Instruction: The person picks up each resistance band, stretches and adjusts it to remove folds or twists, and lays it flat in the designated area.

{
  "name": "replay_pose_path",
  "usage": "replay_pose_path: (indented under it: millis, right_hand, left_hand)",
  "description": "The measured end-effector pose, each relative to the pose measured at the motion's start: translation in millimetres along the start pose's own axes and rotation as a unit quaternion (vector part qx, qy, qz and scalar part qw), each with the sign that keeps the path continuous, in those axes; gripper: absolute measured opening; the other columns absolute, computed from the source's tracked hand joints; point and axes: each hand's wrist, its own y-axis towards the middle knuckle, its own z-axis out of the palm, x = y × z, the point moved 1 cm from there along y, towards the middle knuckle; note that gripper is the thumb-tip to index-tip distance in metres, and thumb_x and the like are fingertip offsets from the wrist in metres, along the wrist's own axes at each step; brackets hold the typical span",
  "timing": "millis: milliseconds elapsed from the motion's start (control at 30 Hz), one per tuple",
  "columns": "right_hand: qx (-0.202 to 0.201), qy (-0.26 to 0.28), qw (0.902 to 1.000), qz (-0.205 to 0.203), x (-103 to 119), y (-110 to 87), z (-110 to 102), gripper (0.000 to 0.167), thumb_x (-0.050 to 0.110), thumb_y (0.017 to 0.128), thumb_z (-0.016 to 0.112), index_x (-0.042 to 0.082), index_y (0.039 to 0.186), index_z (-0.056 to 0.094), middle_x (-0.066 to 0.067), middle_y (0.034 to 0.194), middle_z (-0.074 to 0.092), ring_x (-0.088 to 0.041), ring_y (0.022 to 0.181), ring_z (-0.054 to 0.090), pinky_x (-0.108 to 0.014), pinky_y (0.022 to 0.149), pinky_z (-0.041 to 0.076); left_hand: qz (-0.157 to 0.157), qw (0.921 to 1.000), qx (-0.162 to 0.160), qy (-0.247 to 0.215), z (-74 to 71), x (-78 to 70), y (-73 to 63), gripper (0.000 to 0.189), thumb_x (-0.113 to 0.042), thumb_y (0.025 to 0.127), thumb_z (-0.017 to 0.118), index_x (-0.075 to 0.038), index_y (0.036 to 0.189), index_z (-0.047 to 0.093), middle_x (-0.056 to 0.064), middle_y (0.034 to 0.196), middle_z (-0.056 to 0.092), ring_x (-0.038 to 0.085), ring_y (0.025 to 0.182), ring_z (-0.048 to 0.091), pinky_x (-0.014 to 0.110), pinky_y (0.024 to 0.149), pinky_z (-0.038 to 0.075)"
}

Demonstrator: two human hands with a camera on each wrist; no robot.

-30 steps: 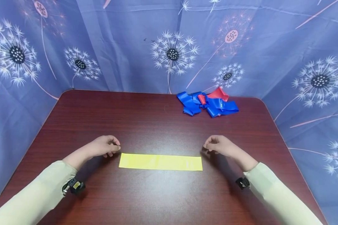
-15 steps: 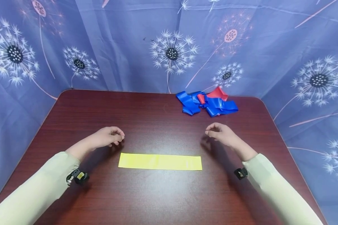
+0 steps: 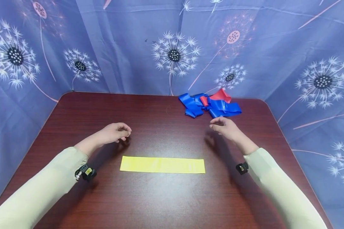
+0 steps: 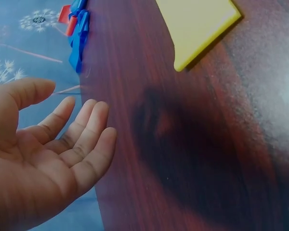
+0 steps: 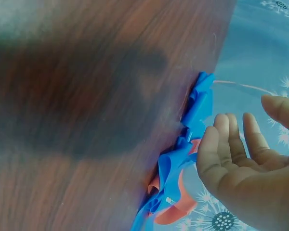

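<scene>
A flat yellow elastic band (image 3: pixel 162 164) lies straight across the middle of the table, its left corner also visible in the left wrist view. Above and to the left of the band, my left hand (image 3: pixel 113 132) is raised over the table with relaxed, slightly bent fingers and an empty palm. My right hand (image 3: pixel 225 128) hovers to the band's upper right, fingers loosely curved and holding nothing. Just beyond it sits a tangled pile of blue bands (image 3: pixel 224 108) with red bands (image 3: pixel 222 95) among them. In the right wrist view this pile appears beside my fingertips.
The dark reddish wooden table (image 3: pixel 166 200) has rounded far corners. A blue curtain (image 3: pixel 126 47) with dandelion prints hangs along its back and both sides. A small black camera (image 3: pixel 86 172) is strapped at my left wrist, another black camera (image 3: pixel 242 168) at my right.
Both hands have moved away from the ends of the yellow band toward the back of the table. The right hand is now close to the blue and red pile. The yellow band stays put.
</scene>
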Motion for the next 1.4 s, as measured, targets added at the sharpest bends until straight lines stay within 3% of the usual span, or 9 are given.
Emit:
replay_pose_path:
  millis: [300,600,767,1000,1400]
  right_hand:
    - [-0.021,-0.012,0.9997,0.010,-5.1,12.1,-7.1,0.041,0.022,0.104,0.057,-0.005,0.134,0.055,-0.028,0.131,0.059,-0.036,0.102,0.060,-0.036,0.086,0.055]
    - [-0.030,-0.027,0.9990,0.022,-11.0,19.5,-15.3,0.044,0.023,0.104,0.057,-0.006,0.136,0.054,-0.030,0.129,0.059,-0.037,0.102,0.060,-0.032,0.082,0.052]
    - [-0.036,-0.031,0.9983,0.035,-11.9,23.5,-17.8,0.045,0.024,0.104,0.057,-0.005,0.137,0.053,-0.031,0.132,0.058,-0.039,0.107,0.060,-0.038,0.090,0.054]
    - [-0.053,-0.045,0.9969,0.037,-14.2,28.7,-20.0,0.044,0.024,0.104,0.055,-0.005,0.137,0.053,-0.032,0.138,0.055,-0.043,0.123,0.052,-0.054,0.107,0.047]
    - [-0.087,-0.075,0.9924,0.044,-24.9,41.8,-27.6,0.046,0.025,0.103,0.054,-0.007,0.137,0.054,-0.034,0.144,0.052,-0.048,0.130,0.049,-0.058,0.111,0.043]
  left_hand:
    - [0.014,0.9996,-0.022,0.012,7.3,-4.4,10.2,0.037,-0.019,0.106,0.051,0.004,0.135,0.055,0.026,0.125,0.066,0.034,0.108,0.068,0.041,0.086,0.057]
    - [0.032,0.9987,-0.038,0.013,10.5,-9.6,24.5,0.034,-0.016,0.104,0.052,0.004,0.132,0.057,0.024,0.113,0.068,0.033,0.102,0.068,0.029,0.077,0.053]
    - [0.034,0.9981,-0.046,0.022,15.6,-15.6,34.4,0.033,-0.014,0.103,0.054,0.004,0.130,0.059,0.022,0.104,0.069,0.031,0.098,0.066,0.025,0.074,0.048]
    - [0.035,0.9976,-0.050,0.032,18.9,-27.8,45.4,0.034,-0.015,0.103,0.053,0.002,0.132,0.059,0.021,0.111,0.069,0.032,0.099,0.066,0.028,0.077,0.046]
    - [0.062,0.9959,-0.062,0.022,17.6,-46.3,65.1,0.036,-0.015,0.101,0.054,0.001,0.133,0.059,0.021,0.109,0.069,0.034,0.102,0.066,0.027,0.076,0.044]
